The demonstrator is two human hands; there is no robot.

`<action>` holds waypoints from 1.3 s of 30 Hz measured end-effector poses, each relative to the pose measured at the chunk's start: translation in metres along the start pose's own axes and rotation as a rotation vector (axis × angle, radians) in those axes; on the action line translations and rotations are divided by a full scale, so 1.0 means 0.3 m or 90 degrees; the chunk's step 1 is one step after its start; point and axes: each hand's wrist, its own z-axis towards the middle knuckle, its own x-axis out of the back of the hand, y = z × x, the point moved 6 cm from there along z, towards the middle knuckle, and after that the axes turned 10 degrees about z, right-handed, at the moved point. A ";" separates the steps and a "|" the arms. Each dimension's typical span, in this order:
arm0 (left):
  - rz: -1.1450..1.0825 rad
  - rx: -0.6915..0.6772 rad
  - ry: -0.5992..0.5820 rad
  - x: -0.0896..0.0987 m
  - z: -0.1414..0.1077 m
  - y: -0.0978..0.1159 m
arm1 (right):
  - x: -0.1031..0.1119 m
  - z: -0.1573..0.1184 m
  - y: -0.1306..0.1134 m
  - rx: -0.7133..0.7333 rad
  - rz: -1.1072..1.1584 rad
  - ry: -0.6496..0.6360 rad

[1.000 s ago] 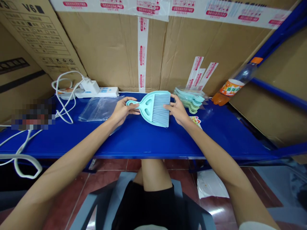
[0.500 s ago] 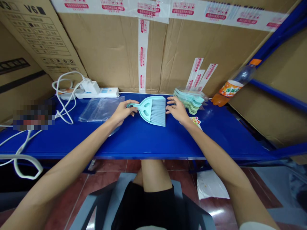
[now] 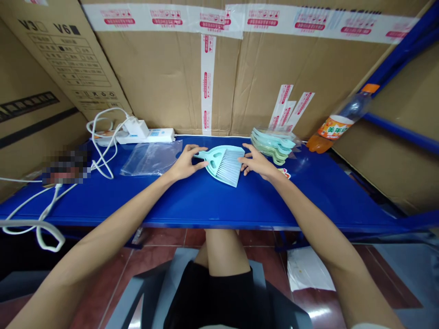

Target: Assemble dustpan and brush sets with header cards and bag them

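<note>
A light turquoise dustpan [image 3: 213, 170] lies on the blue table, with a small brush [image 3: 229, 167] nested in it, its pale bristles toward the right. My left hand [image 3: 187, 163] is at the handle end, thumb on the near side and fingers on the far side of the handle. At the wide edge, my right hand [image 3: 255, 162] has its fingers spread, fingertips touching the edge and the bristle ends. Behind that hand sits a stack of turquoise and green pieces [image 3: 274, 142] in clear wrapping. A small colourful sticker or card [image 3: 285, 172] shows partly beneath my right wrist.
Clear plastic bags [image 3: 151, 157] lie left of my left hand. A white power strip [image 3: 161, 135] with tangled white cables [image 3: 103, 160] stands at the back left. An orange drink bottle [image 3: 338, 125] leans at the right. Cardboard boxes [image 3: 164, 82] wall the back of the blue table [image 3: 212, 210].
The dustpan and brush have turned slightly clockwise, so the wide edge now slants. My right fingertips have come onto that edge. The whole view has shifted a little.
</note>
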 end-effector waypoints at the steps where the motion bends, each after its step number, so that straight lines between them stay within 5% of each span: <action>1: 0.010 -0.011 0.000 0.001 0.002 0.003 | -0.001 0.001 0.003 -0.007 0.009 -0.003; 7: 0.055 0.040 0.024 0.052 -0.007 0.061 | 0.033 0.028 -0.008 0.059 -0.095 0.062; 14: -0.096 0.016 0.054 0.069 -0.017 0.136 | 0.015 0.025 -0.028 0.220 -0.315 -0.008; 20: -0.351 0.057 -0.076 0.016 -0.042 0.189 | 0.001 0.037 -0.001 0.253 -0.367 -0.054; 23: -0.396 0.053 0.035 0.062 -0.040 0.187 | -0.006 0.033 -0.007 0.256 -0.358 -0.074; 26: -0.215 -0.013 0.114 0.098 -0.032 0.181 | 0.004 0.006 -0.051 0.261 -0.392 -0.084; 30: 0.003 -0.147 -0.021 0.035 -0.039 0.202 | 0.089 -0.060 -0.140 0.211 -0.546 -0.058; 33: 0.047 -0.154 -0.122 -0.015 -0.056 0.203 | 0.180 -0.104 -0.163 0.067 -0.708 -0.041; 39: 0.085 -0.167 -0.088 0.002 -0.058 0.243 | 0.208 -0.166 -0.159 -0.070 -0.955 0.046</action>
